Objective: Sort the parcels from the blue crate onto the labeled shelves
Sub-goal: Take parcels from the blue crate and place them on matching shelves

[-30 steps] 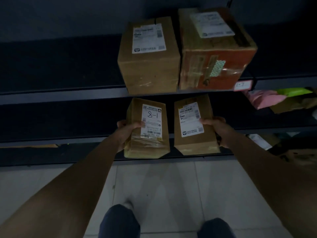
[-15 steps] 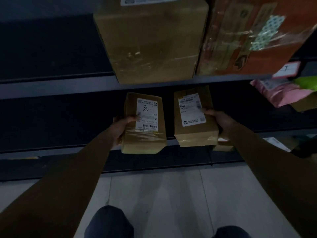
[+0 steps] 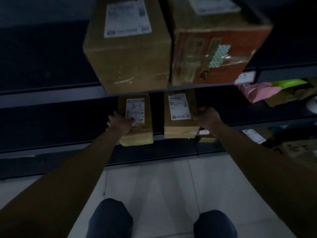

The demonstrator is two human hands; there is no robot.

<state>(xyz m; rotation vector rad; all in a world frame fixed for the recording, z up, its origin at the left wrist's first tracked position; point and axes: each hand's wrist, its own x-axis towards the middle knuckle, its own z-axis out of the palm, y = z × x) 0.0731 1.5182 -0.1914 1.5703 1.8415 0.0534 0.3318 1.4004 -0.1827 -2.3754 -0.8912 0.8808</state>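
Fingers (image 3: 110,118) half-hidden, left hand (image 3: 120,124) grips 8-1 parcel (image 3: 137,137), right hand (image 3: 207,118) blurred-label parcel (image 3: 179,130).

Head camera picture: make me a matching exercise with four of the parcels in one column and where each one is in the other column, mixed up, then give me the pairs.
Things
1. parcel marked 8-1
2. other small parcel
3. reddish box
4. pink bag

Places
A. standing on the upper shelf
B. held by the left hand
C. far right, next to a bright green thing
D. held by the right hand

Pairs: 1-B, 2-D, 3-A, 4-C.
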